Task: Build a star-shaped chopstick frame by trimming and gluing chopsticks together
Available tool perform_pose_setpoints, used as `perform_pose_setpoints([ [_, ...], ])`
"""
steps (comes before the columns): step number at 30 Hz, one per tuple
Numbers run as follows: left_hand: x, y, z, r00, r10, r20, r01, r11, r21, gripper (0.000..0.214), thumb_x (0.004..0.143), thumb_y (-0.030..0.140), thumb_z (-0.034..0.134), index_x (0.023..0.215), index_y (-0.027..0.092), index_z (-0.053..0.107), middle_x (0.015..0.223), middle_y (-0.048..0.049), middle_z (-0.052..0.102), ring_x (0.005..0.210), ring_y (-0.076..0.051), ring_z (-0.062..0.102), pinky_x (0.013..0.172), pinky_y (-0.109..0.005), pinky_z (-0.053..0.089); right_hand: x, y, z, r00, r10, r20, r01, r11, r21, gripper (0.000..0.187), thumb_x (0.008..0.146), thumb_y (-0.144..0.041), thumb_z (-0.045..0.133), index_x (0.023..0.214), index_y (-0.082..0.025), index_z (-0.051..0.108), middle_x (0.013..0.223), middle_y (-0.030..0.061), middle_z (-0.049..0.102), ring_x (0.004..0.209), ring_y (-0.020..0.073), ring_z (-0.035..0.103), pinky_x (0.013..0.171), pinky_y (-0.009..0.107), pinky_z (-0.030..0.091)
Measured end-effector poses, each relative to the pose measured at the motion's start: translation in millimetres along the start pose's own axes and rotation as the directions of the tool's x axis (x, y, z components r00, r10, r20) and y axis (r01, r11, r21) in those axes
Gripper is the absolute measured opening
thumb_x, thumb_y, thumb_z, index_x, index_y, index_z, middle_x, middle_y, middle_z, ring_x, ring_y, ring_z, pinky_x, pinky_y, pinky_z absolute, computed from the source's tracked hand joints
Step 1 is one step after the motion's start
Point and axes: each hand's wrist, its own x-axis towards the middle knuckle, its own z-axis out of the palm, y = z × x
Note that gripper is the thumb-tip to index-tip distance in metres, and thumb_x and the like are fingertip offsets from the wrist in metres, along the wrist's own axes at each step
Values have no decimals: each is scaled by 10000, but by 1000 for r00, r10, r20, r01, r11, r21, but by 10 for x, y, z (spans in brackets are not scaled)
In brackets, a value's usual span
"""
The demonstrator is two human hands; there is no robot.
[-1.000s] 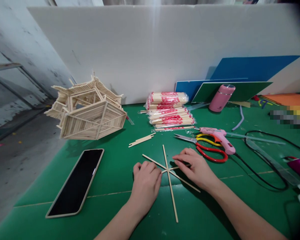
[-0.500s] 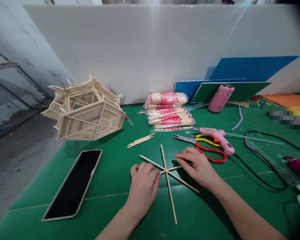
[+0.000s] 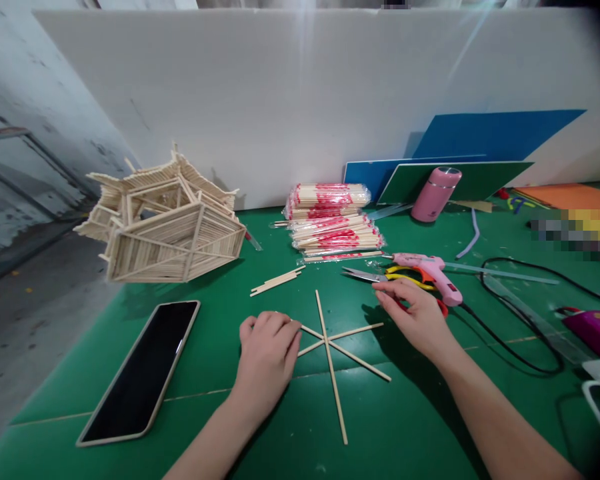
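1. While the crossed sticks (image 3: pixel 325 340) lay like a star on the green table (image 3: pixel 380 427), the left hand (image 3: pixel 266 357) hid the left parts of two; I couldn't tell whether it pinched them.
2. The right hand (image 3: pixel 415 313), loosely curled, hung free of the sticks, by the scissors (image 3: pixel 367 275).
3. Even spacing, I judged, wanted light nudges at the tips, the crossing undisturbed.

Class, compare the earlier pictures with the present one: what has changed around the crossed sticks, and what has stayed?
The bare right hand has moved right and forward, off the six-armed star of pale wooden sticks, and now overlaps the silver-bladed scissors in view. The bare left hand has eased left, baring more of one stick. The star, black-screened smartphone and pink glue gun stayed put.
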Motion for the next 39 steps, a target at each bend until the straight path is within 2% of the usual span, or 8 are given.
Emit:
perform_pose_setpoints([
  [3, 119, -101, -84, 983, 93, 158, -102, 994, 47, 185, 806, 191, 416, 865, 210, 591, 864, -47, 582, 856, -203, 482, 756, -389, 290, 1, -3, 16, 1000, 7, 5, -7, 1000, 4, 195, 791, -292, 495, 904, -191, 617, 698, 21, 519, 687, 164, 515, 651, 303, 429],
  [7, 295, -127, -146, 917, 214, 338, -250, 966, 67, 195, 783, 170, 416, 835, 220, 597, 954, -58, 560, 950, -230, 443, 794, -414, 277, -7, 0, 33, 1000, 15, 16, -16, 1000, 8, 209, 789, -314, 489, 896, -191, 620, 688, 22, 519, 654, 161, 513, 613, 294, 428],
  [13, 436, -53, -109, 865, 255, 432, -269, 963, -30, 130, 724, 153, 457, 745, 204, 575, 901, -36, 547, 922, -217, 440, 796, -400, 276, -23, -20, 66, 999, 20, 47, -20, 1000, 0, 199, 794, -282, 486, 904, -184, 621, 702, 27, 531, 679, 162, 525, 622, 288, 434],
  [20, 383, -52, -86, 900, 213, 381, -193, 977, -90, 162, 736, 124, 396, 782, 191, 536, 890, -36, 518, 879, -193, 443, 784, -386, 275, -60, -125, 141, 987, -30, 156, 27, 999, 22, 177, 797, -238, 488, 905, -208, 625, 784, 32, 572, 755, 154, 543, 688, 284, 444],
  [26, 187, 42, -142, 899, 164, 405, -166, 986, -30, 154, 780, 237, 400, 699, 185, 521, 784, -35, 506, 809, -207, 434, 727, -378, 298, -89, -187, 178, 966, -77, 248, 71, 997, 34, 141, 789, -214, 507, 865, -210, 626, 796, 23, 568, 758, 138, 535, 670, 260, 432],
  [29, 109, 100, -91, 904, 151, 400, -160, 987, -11, 125, 771, 244, 417, 718, 185, 514, 791, -38, 506, 798, -210, 432, 729, -381, 306, -104, -215, 209, 956, -100, 276, 98, 995, 22, 140, 784, -217, 518, 870, -216, 627, 793, 21, 568, 756, 141, 524, 689, 276, 413],
  [33, 59, 129, 9, 920, 127, 372, -145, 989, 23, 205, 806, 170, 329, 718, 180, 514, 767, -41, 509, 771, -202, 437, 714, -375, 319, -104, -264, 227, 939, -131, 319, 142, 990, -9, 152, 763, -206, 542, 880, -229, 636, 782, 19, 570, 761, 156, 507, 699, 297, 390],
  [39, 21, 122, 46, 951, 125, 283, -120, 992, -35, 230, 826, 159, 307, 717, 173, 509, 762, -46, 526, 767, -196, 449, 726, -382, 324, -103, -297, 189, 930, -129, 344, 162, 985, -68, 178, 785, -213, 510, 919, -230, 625, 815, 29, 566, 781, 166, 501, 718, 314, 383],
])
